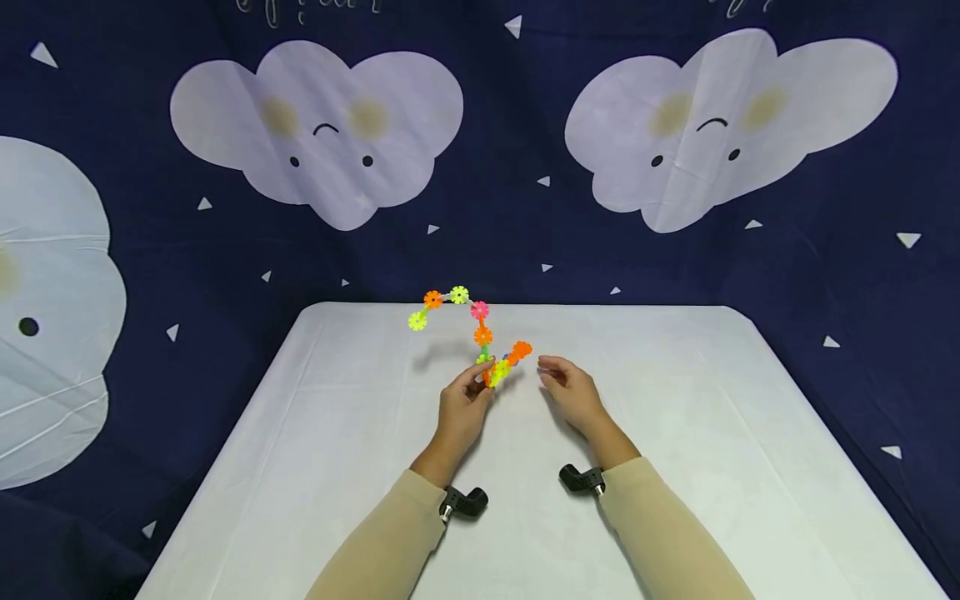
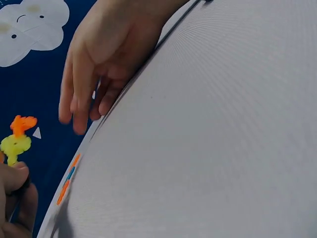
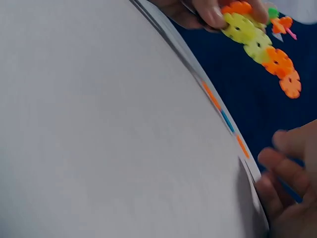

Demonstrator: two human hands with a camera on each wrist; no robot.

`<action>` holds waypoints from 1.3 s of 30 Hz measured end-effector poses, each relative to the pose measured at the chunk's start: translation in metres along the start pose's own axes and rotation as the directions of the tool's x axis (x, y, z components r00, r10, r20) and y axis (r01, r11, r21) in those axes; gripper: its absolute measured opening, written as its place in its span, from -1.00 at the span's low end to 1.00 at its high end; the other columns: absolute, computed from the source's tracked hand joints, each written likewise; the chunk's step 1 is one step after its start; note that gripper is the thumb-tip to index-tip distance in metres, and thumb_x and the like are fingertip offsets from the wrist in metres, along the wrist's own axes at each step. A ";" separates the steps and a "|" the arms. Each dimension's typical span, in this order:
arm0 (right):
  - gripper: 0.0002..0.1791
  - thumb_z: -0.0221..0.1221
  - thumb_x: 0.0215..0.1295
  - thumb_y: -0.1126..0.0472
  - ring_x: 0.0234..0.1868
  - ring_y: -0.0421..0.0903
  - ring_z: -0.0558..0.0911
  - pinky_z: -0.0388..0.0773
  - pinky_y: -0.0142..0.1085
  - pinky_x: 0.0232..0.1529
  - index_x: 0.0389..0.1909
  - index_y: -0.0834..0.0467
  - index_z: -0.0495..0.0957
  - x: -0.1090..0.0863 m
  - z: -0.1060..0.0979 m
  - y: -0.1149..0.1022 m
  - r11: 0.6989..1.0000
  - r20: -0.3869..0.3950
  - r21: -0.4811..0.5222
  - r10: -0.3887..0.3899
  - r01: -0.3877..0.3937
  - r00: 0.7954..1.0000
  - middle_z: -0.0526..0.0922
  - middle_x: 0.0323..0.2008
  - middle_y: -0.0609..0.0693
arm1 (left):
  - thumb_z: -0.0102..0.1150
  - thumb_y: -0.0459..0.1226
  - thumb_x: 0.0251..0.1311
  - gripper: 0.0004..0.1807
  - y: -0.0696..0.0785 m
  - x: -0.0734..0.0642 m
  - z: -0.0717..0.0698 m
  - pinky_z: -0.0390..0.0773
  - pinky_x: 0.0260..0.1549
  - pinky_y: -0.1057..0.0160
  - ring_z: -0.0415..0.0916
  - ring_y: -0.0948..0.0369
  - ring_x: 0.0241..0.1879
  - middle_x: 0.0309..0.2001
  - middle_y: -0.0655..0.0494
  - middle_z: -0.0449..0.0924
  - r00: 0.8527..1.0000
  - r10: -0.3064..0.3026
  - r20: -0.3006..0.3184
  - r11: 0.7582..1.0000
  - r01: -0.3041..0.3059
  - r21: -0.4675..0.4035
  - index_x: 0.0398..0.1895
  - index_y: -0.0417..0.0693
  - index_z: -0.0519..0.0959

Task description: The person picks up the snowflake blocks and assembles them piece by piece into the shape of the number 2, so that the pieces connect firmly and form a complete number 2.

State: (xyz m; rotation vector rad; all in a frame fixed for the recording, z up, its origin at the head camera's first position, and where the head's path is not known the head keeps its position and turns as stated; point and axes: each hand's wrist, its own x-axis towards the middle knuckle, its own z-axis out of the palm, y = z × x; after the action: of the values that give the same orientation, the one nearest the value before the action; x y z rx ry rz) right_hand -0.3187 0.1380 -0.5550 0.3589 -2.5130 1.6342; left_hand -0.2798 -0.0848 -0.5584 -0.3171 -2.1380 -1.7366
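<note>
A chain of interlocking plastic snowflake discs (image 1: 483,336) in yellow, orange, pink and green curves up and to the left over the far part of the table. My left hand (image 1: 461,412) pinches it near its lower end between thumb and fingers. From that grip a short run of yellow and orange discs (image 3: 257,45) points toward the right. My right hand (image 1: 576,398) is just right of that end, apart from it, with loosely bent fingers and nothing in them. Flat on the table between the hands lie orange and blue discs (image 2: 71,173), seen edge-on.
A white-covered table (image 1: 675,500) spreads under both arms. Behind it hangs a dark blue cloth (image 1: 495,242) with clouds and small triangles. Each wrist wears a black camera mount (image 1: 467,502) near the sleeve cuff.
</note>
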 end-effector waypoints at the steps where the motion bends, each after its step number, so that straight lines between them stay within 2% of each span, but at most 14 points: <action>1: -0.61 0.23 0.51 0.35 0.21 0.16 0.57 0.49 -0.06 0.26 0.30 0.28 0.59 0.003 0.003 0.000 0.996 0.019 -0.082 -0.035 0.037 0.999 0.66 0.22 0.17 | 0.30 -0.62 0.28 -0.48 0.000 0.000 0.000 0.56 -0.33 0.36 0.54 0.11 -0.28 -0.20 -0.12 0.70 1.000 0.004 -0.020 1.000 -0.004 -0.007 0.25 -0.05 0.70; 4: -0.59 0.28 0.43 0.39 0.22 0.24 0.52 0.38 0.06 0.28 0.27 0.26 0.63 0.013 0.014 -0.003 0.961 0.082 -0.230 -0.139 0.154 0.987 0.61 0.29 0.20 | 0.29 -0.64 0.27 -0.50 -0.001 0.001 -0.001 0.55 -0.35 0.37 0.54 0.08 -0.29 -0.14 -0.11 0.73 0.998 0.023 -0.057 0.999 -0.024 -0.023 0.22 -0.12 0.70; 7: -0.64 0.25 0.43 0.38 0.23 0.29 0.49 0.30 0.13 0.23 0.20 0.24 0.66 0.025 0.025 -0.004 0.900 0.131 -0.357 -0.216 0.249 0.968 0.57 0.33 0.20 | 0.28 -0.66 0.25 -0.52 -0.002 0.001 0.000 0.55 -0.36 0.38 0.54 0.06 -0.30 -0.11 -0.10 0.74 0.997 0.036 -0.069 0.999 -0.038 -0.028 0.20 -0.17 0.71; 10: -0.80 0.21 0.48 0.33 0.20 0.28 0.48 0.28 0.15 0.17 0.02 0.23 0.71 0.036 0.035 -0.005 0.847 0.160 -0.453 -0.230 0.278 0.960 0.66 0.21 0.17 | 0.29 -0.66 0.25 -0.51 -0.003 0.000 0.000 0.55 -0.36 0.38 0.54 0.08 -0.30 -0.11 -0.10 0.74 0.997 0.030 -0.074 0.999 -0.033 -0.032 0.20 -0.16 0.71; 12: -0.84 0.22 0.49 0.29 0.16 0.27 0.46 0.28 0.14 0.12 -0.05 0.20 0.73 0.041 0.039 -0.005 0.839 0.153 -0.479 -0.209 0.257 0.966 0.70 0.15 0.13 | 0.29 -0.66 0.26 -0.51 -0.003 -0.001 0.000 0.57 -0.35 0.37 0.54 0.10 -0.29 -0.10 -0.07 0.73 0.997 0.022 -0.069 0.999 -0.024 -0.028 0.21 -0.14 0.71; 14: -0.88 0.28 0.45 0.27 0.11 0.26 0.46 0.28 0.13 0.09 -0.12 0.20 0.74 0.043 0.041 -0.005 0.851 0.136 -0.472 -0.189 0.232 0.972 0.71 0.07 0.13 | 0.29 -0.66 0.25 -0.50 -0.004 -0.002 0.001 0.58 -0.34 0.36 0.55 0.12 -0.29 -0.05 -0.02 0.74 0.998 0.015 -0.061 1.000 -0.016 -0.018 0.21 -0.13 0.71; 17: -0.88 0.38 0.36 0.28 0.02 0.22 0.46 0.30 0.09 0.03 -0.13 0.20 0.72 0.040 0.039 -0.004 0.892 0.091 -0.405 -0.178 0.200 0.980 0.67 0.03 0.14 | 0.29 -0.65 0.26 -0.51 -0.004 -0.002 0.001 0.60 -0.33 0.34 0.56 0.13 -0.28 0.03 0.04 0.74 0.998 0.026 -0.050 1.000 -0.026 0.002 0.22 -0.16 0.70; 22: -0.87 0.38 0.36 0.41 -0.15 0.07 0.56 0.50 -0.14 -0.09 -0.11 0.28 0.72 0.030 0.031 -0.001 0.971 -0.009 -0.177 -0.164 0.160 0.986 0.65 -0.11 0.13 | 0.29 -0.63 0.27 -0.52 -0.004 0.001 -0.001 0.60 -0.32 0.32 0.56 0.11 -0.28 0.02 0.04 0.74 0.998 0.035 -0.051 0.999 -0.034 0.008 0.22 -0.16 0.69; 25: -0.85 0.34 0.40 0.43 -0.25 -0.01 0.61 0.56 -0.28 -0.22 -0.07 0.29 0.75 0.021 0.023 -0.003 0.997 -0.105 -0.004 -0.073 0.073 0.992 0.72 -0.16 0.11 | 0.30 -0.61 0.28 -0.51 -0.005 0.001 -0.001 0.63 -0.27 0.32 0.59 0.13 -0.24 0.00 0.03 0.73 0.999 0.020 -0.034 1.000 -0.020 0.001 0.23 -0.11 0.70; 27: -0.85 0.31 0.44 0.41 -0.25 -0.04 0.64 0.59 -0.35 -0.21 -0.04 0.30 0.75 0.015 0.017 -0.005 0.989 -0.144 0.144 0.034 -0.013 0.989 0.74 -0.15 0.13 | 0.31 -0.60 0.28 -0.51 -0.004 0.001 -0.001 0.64 -0.25 0.31 0.59 0.14 -0.23 -0.02 0.03 0.73 1.000 0.014 -0.020 1.000 -0.014 0.005 0.23 -0.08 0.71; 30: -0.80 0.30 0.46 0.40 -0.25 -0.06 0.70 0.68 -0.34 -0.19 0.02 0.36 0.69 0.011 0.011 -0.006 0.920 -0.154 0.376 0.178 -0.108 0.972 0.73 -0.10 0.18 | 0.33 -0.60 0.27 -0.51 -0.003 0.000 0.000 0.65 -0.26 0.29 0.60 0.14 -0.25 -0.04 0.04 0.74 1.000 0.022 -0.004 0.999 -0.022 0.027 0.22 -0.07 0.72; 33: -0.78 0.27 0.43 0.49 -0.23 -0.04 0.76 0.71 -0.26 -0.10 0.04 0.44 0.61 0.009 0.008 -0.005 0.797 -0.145 0.588 0.277 -0.142 0.950 0.66 -0.07 0.25 | 0.35 -0.60 0.25 -0.52 -0.003 -0.001 0.000 0.66 -0.28 0.27 0.59 0.13 -0.27 -0.02 0.05 0.75 0.999 0.032 0.007 0.998 -0.032 0.048 0.21 -0.10 0.72; 37: -0.69 0.20 0.41 0.61 -0.27 -0.03 0.78 0.72 -0.23 -0.12 0.12 0.54 0.47 0.009 0.006 -0.005 0.689 -0.164 0.721 0.279 -0.078 0.946 0.57 -0.17 0.22 | 0.36 -0.59 0.25 -0.51 -0.003 -0.001 0.000 0.65 -0.27 0.28 0.60 0.15 -0.26 -0.03 0.04 0.75 1.000 0.024 0.019 0.998 -0.025 0.055 0.20 -0.04 0.73; 39: -0.61 0.17 0.42 0.62 -0.30 -0.03 0.78 0.73 -0.25 -0.16 0.23 0.56 0.43 0.008 0.005 -0.005 0.667 -0.172 0.744 0.256 -0.044 0.951 0.53 -0.21 0.16 | 0.37 -0.59 0.25 -0.51 -0.003 -0.001 0.000 0.65 -0.29 0.28 0.61 0.15 -0.26 -0.02 0.04 0.75 0.999 0.023 0.031 0.998 -0.025 0.061 0.18 0.00 0.75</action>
State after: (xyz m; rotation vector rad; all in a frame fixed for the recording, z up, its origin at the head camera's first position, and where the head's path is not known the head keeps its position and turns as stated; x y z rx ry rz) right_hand -0.3251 0.1300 -0.5509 -0.0265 -1.6110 2.5256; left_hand -0.2803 -0.0854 -0.5612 -0.3529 -2.1944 -1.6600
